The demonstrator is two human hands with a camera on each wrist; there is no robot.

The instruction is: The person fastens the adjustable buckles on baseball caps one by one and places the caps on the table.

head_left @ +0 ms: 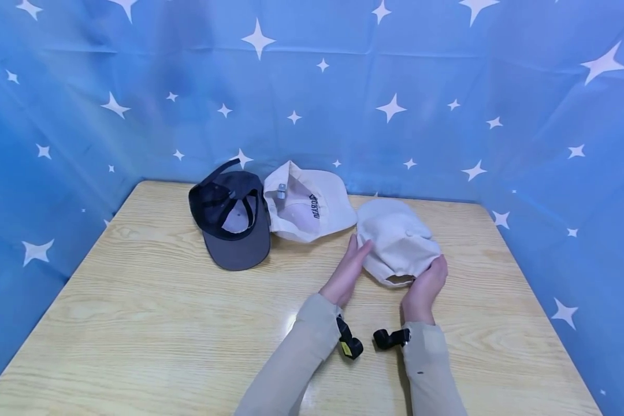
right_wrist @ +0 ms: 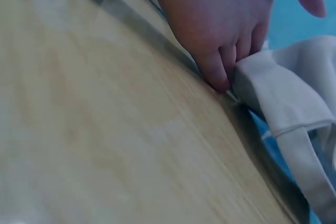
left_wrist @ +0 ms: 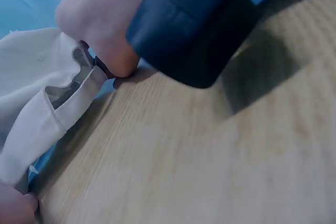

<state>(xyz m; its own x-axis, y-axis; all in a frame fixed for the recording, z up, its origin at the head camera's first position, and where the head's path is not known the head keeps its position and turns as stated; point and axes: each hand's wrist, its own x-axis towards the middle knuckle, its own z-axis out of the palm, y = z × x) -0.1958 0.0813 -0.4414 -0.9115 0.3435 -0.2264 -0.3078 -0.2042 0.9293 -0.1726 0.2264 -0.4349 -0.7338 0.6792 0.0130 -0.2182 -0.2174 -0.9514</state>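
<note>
Both hands are at a white cap (head_left: 397,237), which is crown up on the right with its strap opening toward me. My left hand (head_left: 343,268) holds its left edge, thumb by the crown. In the right wrist view, that left hand (right_wrist: 220,22) has its fingers tucked at the cap's rim (right_wrist: 283,98) and its thumb apart. My right hand (head_left: 426,289) grips the opposite edge; its fingertips are hidden. The left wrist view shows the right hand (left_wrist: 102,24) beside the cap's back strap (left_wrist: 79,106).
Left of the held cap, another white cap (head_left: 338,202) with dark lettering lies with its inside showing. Beside that is a dark cap (head_left: 236,251), opening up. All are on a wooden table (head_left: 161,323), with a blue star-patterned cloth (head_left: 317,86) around its back and sides.
</note>
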